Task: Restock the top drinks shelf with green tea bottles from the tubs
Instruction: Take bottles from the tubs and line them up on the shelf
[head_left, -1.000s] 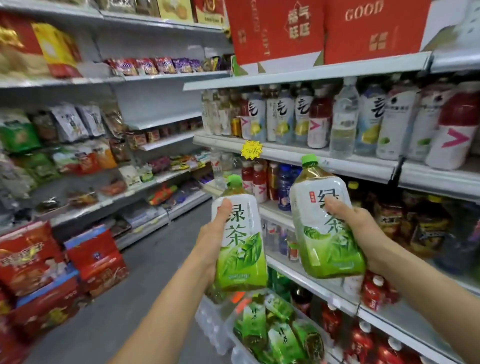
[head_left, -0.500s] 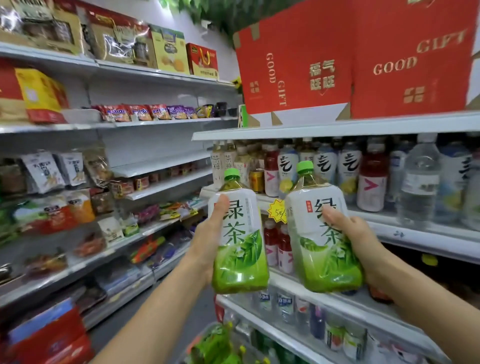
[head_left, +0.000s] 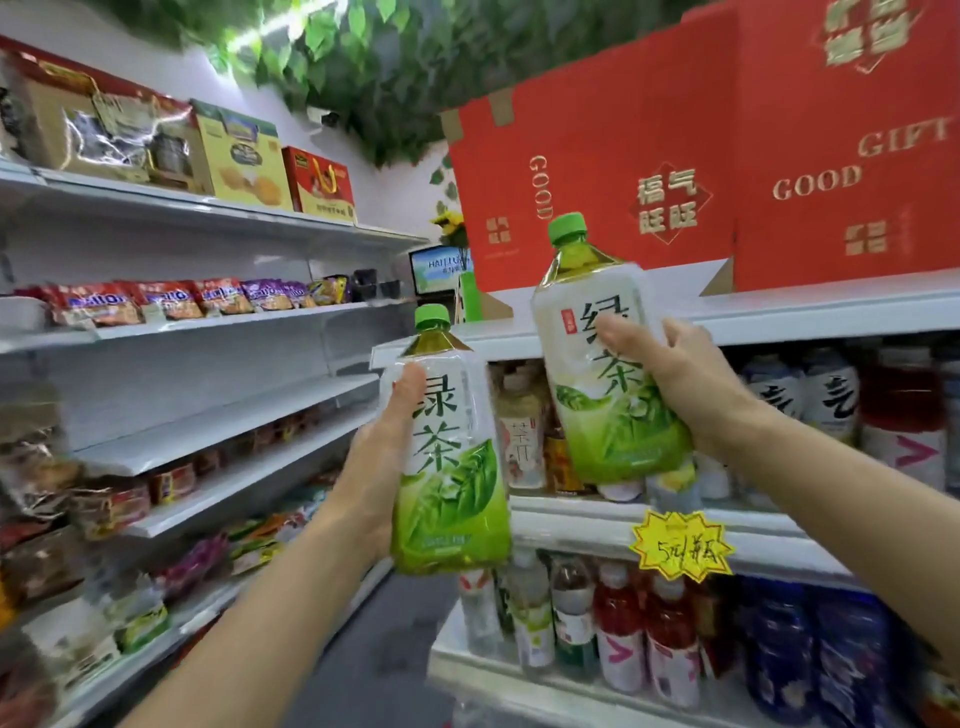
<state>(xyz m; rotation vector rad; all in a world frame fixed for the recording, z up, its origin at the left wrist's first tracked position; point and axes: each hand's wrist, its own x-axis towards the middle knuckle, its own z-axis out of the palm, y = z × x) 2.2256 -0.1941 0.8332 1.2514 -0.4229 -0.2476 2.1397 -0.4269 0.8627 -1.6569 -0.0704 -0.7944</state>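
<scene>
My left hand (head_left: 382, 457) grips a green tea bottle (head_left: 449, 452) with a green cap and white-and-green label, held upright in front of the drinks rack. My right hand (head_left: 680, 384) holds a second green tea bottle (head_left: 608, 358), raised higher and tilted left, its cap level with the top shelf board (head_left: 810, 312). Behind both bottles the drinks shelf (head_left: 582, 506) carries a row of mixed bottles. The tubs are out of view.
Large red gift cartons (head_left: 675, 171) stand on the top board. A yellow starburst price tag (head_left: 680, 545) hangs on the shelf edge. Red and blue drinks (head_left: 670, 639) fill the shelf below. Snack shelves (head_left: 171, 317) line the left wall, with the aisle floor (head_left: 374, 660) between.
Both hands have risen with their bottles, the right one higher and tilting left. My view has swung upward, so the tub on the floor has dropped out of sight.
</scene>
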